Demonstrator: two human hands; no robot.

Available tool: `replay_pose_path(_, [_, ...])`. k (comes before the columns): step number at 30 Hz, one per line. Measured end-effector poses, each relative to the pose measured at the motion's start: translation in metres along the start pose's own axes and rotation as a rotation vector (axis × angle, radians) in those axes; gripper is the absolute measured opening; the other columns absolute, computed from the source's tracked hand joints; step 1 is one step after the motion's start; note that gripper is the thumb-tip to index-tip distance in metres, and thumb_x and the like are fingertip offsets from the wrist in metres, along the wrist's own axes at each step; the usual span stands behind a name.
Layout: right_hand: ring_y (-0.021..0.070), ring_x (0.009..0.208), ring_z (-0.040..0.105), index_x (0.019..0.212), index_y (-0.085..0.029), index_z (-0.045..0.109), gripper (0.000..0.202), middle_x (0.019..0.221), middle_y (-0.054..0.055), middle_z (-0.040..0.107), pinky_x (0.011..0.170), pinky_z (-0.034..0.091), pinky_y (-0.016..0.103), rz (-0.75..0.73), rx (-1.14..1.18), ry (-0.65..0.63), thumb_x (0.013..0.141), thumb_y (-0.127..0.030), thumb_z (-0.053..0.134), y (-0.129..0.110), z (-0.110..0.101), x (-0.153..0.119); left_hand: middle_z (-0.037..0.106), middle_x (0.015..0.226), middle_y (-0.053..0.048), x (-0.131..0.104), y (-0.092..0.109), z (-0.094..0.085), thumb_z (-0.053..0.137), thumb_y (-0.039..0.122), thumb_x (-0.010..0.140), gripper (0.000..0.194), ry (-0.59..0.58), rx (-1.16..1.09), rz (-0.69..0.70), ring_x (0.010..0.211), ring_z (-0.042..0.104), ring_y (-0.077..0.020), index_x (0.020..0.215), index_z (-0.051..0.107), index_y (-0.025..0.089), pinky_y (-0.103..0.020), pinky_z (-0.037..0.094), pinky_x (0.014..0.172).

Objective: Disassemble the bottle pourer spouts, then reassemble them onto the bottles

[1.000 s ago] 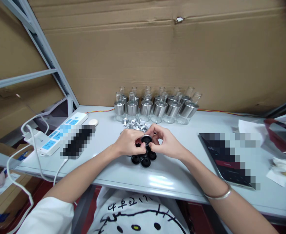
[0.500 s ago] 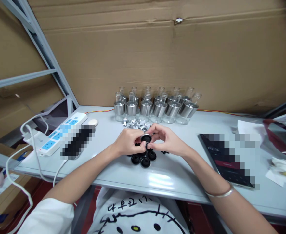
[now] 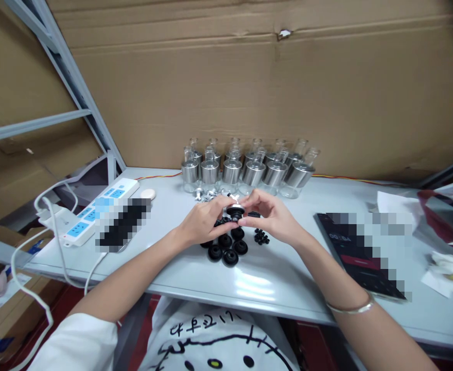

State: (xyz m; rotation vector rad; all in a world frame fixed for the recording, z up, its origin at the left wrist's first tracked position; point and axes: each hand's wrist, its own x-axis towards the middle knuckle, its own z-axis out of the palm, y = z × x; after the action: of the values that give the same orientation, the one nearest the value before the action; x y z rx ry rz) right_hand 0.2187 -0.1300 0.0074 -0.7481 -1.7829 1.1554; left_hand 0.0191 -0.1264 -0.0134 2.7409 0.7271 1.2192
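Note:
Between the fingertips of both hands is a bottle stopper (image 3: 234, 211), upright, with a black ribbed lower part, a silver rim and a small metal spout on top. My left hand (image 3: 201, 222) pinches it from the left, and my right hand (image 3: 273, 220) pinches it from the right. Below them on the table lie several round black rubber stoppers (image 3: 230, 257), partly covered by the left hand. A small heap of tiny black caps (image 3: 262, 237) lies under the right hand. Silver metal parts (image 3: 199, 195) are behind the hands, partly hidden.
Two rows of glass bottles with steel sleeves (image 3: 232, 170) stand at the back against a cardboard wall (image 3: 211, 77). On the left are a power strip (image 3: 91, 216), a blurred dark phone (image 3: 124, 226) and white cables. A tablet (image 3: 353, 247) and crumpled paper (image 3: 450, 265) lie right.
The stopper has turned from showing its black underside to standing with its metal spout up. Both hands have shifted slightly, uncovering the tiny black caps and more rubber stoppers.

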Motion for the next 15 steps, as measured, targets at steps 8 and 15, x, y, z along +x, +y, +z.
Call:
replay_pose_path(8, [0.0158,0.072,0.059,0.069,-0.019,0.058,0.028,0.084,0.005,0.066,0.068,0.05,0.033,0.017,-0.096,0.025,0.063,-0.038,0.076,-0.0004,-0.0012,0.0015,0.059,0.102,-0.008,-0.0011,-0.0037,-0.0009,0.047,0.04,0.09,0.03,-0.021,-0.041,0.012,0.07,0.059,-0.0119,0.111,0.042,0.02,-0.026,0.052,0.064])
replay_pose_path(15, [0.0183,0.077,0.062,0.081,-0.02,0.068,0.022,0.084,0.005,0.071,0.072,0.048,0.035,0.047,-0.124,0.101,0.077,-0.04,0.062,-0.0023,-0.0064,0.0037,0.06,0.094,-0.006,0.0031,-0.0012,-0.0026,0.05,0.024,0.083,0.02,0.055,0.055,0.068,0.064,0.057,-0.0102,0.1,0.044,0.018,-0.022,0.05,0.058])
